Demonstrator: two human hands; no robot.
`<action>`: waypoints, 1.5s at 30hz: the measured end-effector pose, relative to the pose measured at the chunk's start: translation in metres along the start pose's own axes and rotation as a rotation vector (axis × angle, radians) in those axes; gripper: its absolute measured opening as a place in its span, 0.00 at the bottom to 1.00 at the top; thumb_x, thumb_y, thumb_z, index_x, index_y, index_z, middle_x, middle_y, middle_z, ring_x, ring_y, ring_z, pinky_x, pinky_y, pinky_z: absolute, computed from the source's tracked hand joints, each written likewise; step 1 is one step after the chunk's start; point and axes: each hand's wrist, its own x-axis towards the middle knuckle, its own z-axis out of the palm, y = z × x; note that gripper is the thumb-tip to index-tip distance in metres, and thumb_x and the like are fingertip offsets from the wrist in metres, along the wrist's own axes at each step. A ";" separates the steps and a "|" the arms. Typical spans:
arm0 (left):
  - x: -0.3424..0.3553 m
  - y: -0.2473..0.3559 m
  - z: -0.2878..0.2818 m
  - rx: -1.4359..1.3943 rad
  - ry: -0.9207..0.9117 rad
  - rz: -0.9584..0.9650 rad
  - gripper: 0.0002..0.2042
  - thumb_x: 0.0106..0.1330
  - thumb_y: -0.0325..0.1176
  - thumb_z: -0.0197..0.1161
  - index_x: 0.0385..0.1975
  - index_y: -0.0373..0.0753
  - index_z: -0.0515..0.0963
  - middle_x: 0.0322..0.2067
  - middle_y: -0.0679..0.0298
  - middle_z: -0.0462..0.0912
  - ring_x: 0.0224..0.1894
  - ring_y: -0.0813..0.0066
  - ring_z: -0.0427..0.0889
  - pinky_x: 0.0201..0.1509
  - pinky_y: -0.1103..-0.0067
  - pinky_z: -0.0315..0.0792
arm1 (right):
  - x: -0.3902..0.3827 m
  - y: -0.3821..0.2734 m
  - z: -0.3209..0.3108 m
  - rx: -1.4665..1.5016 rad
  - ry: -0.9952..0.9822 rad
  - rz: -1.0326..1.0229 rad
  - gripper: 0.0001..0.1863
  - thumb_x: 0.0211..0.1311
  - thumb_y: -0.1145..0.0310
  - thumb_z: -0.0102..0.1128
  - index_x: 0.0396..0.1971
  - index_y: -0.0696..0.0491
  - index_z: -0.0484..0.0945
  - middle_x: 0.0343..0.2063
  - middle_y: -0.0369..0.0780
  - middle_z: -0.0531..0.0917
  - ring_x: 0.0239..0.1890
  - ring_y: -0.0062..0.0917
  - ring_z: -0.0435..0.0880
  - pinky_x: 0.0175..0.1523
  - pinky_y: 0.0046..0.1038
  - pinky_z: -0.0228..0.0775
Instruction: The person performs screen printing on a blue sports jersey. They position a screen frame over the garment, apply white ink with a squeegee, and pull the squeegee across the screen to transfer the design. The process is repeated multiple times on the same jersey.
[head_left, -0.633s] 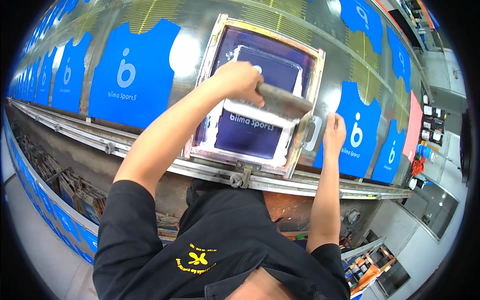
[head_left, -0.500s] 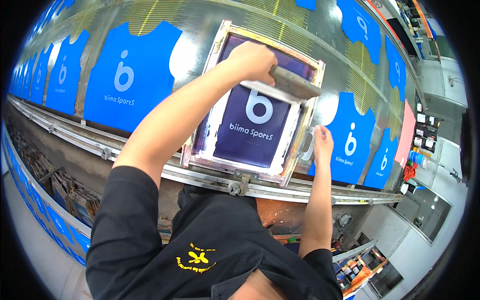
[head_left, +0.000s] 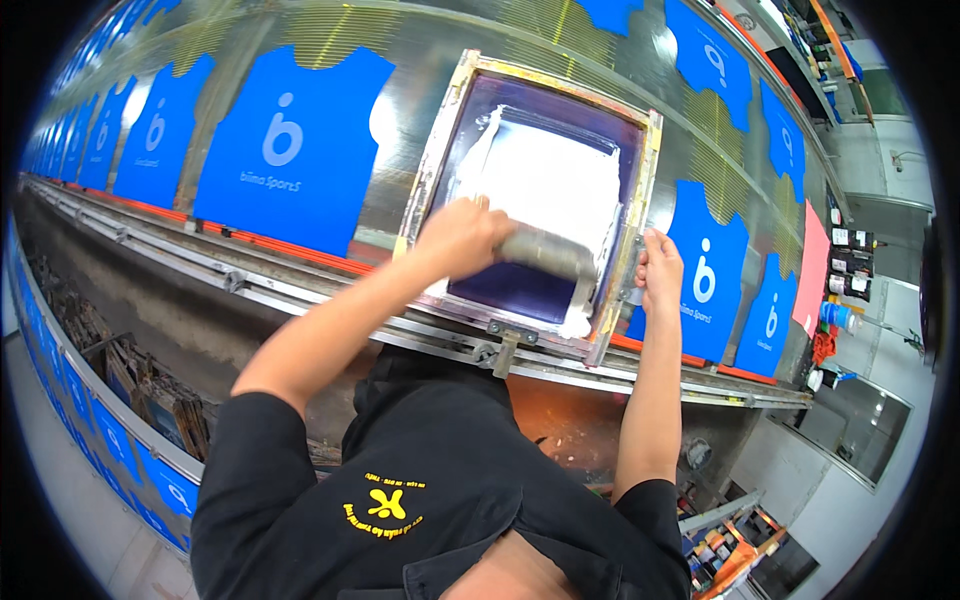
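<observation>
A screen-printing frame [head_left: 645,165] lies on the long printing table, its wooden sides stained with ink. My left hand [head_left: 462,238] is closed around a squeegee [head_left: 548,254], which slants across the lower part of the dark mesh. White ink [head_left: 555,170] covers the mesh beyond the squeegee. At the frame's right side, my right hand [head_left: 660,272] is closed on the frame's handle, mostly hidden by the fingers. What lies beneath the screen is hidden.
Blue shirt panels [head_left: 290,190] with white prints lie in rows left and right of the frame. A metal rail [head_left: 420,335] runs along the table's near edge, where the frame's bracket [head_left: 508,345] rests. Ink containers [head_left: 852,262] stand at the far right.
My left hand has drawn the squeegee toward me, from the far part of the screen to its near part. White ink now covers the middle. My right hand has closed at the frame's handle.
</observation>
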 end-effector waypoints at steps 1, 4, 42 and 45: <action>-0.031 0.018 0.003 0.032 0.036 0.024 0.21 0.53 0.34 0.75 0.50 0.49 0.87 0.42 0.67 0.89 0.49 0.63 0.86 0.49 0.66 0.77 | 0.000 0.000 0.000 0.002 -0.001 -0.021 0.21 0.76 0.59 0.67 0.61 0.54 0.79 0.24 0.31 0.74 0.15 0.12 0.64 0.18 0.19 0.52; -0.097 0.060 0.006 0.052 0.095 0.047 0.25 0.48 0.34 0.76 0.51 0.44 0.84 0.46 0.70 0.85 0.52 0.69 0.83 0.53 0.70 0.75 | 0.000 0.002 -0.002 0.000 -0.009 -0.070 0.22 0.75 0.60 0.68 0.62 0.53 0.80 0.26 0.34 0.78 0.18 0.14 0.68 0.20 0.22 0.58; -0.064 -0.378 -0.282 0.250 -0.113 -0.042 0.13 0.58 0.46 0.78 0.33 0.44 0.88 0.33 0.60 0.89 0.42 0.53 0.88 0.44 0.58 0.81 | -0.154 0.028 0.466 -0.377 0.237 -0.299 0.20 0.71 0.55 0.68 0.54 0.53 0.82 0.45 0.43 0.87 0.46 0.32 0.85 0.54 0.35 0.75; -0.029 -0.403 -0.277 0.237 -0.173 -0.102 0.16 0.58 0.48 0.77 0.35 0.43 0.88 0.35 0.59 0.90 0.42 0.52 0.89 0.44 0.57 0.81 | -0.154 0.035 0.465 -0.388 0.246 -0.280 0.21 0.72 0.54 0.68 0.55 0.53 0.82 0.46 0.45 0.88 0.48 0.35 0.85 0.55 0.37 0.75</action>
